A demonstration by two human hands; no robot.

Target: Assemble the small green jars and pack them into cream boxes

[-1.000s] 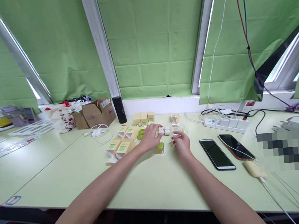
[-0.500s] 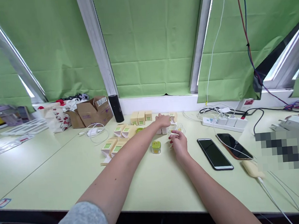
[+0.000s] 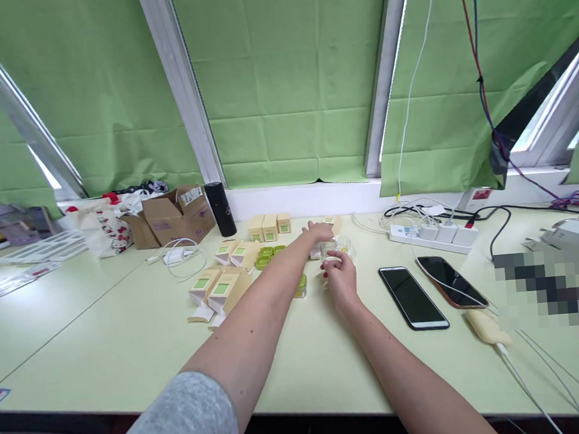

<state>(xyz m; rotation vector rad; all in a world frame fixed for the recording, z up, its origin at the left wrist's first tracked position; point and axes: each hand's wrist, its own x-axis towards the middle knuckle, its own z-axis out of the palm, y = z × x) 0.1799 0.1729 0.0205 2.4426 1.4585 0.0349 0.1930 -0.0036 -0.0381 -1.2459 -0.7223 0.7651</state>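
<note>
My left hand (image 3: 319,232) reaches far across the pale green table (image 3: 102,325) and rests at a small tan box (image 3: 334,223) near the back; its fingers curl around it, though the grip is hard to make out. My right hand (image 3: 337,273) sits closer, fingers pinched on a small clear plastic piece (image 3: 341,248). A little jar with a green lid (image 3: 301,285) stands just left of my right hand, partly behind my left forearm. Several tan boxes with green labels (image 3: 219,286) lie to the left, some tipped over. Green lids (image 3: 265,256) lie among them.
Two phones (image 3: 412,295) lie flat to the right, beside a white power strip (image 3: 434,233) with tangled cables. A black cylinder (image 3: 217,208), a cardboard box (image 3: 172,219) and a printed bag (image 3: 101,231) stand at the back left. Green blinds cover the windows.
My left hand has stretched from the middle cluster of boxes out to the tan box at the back. My right hand has stayed almost in place, shifting slightly forward.
</note>
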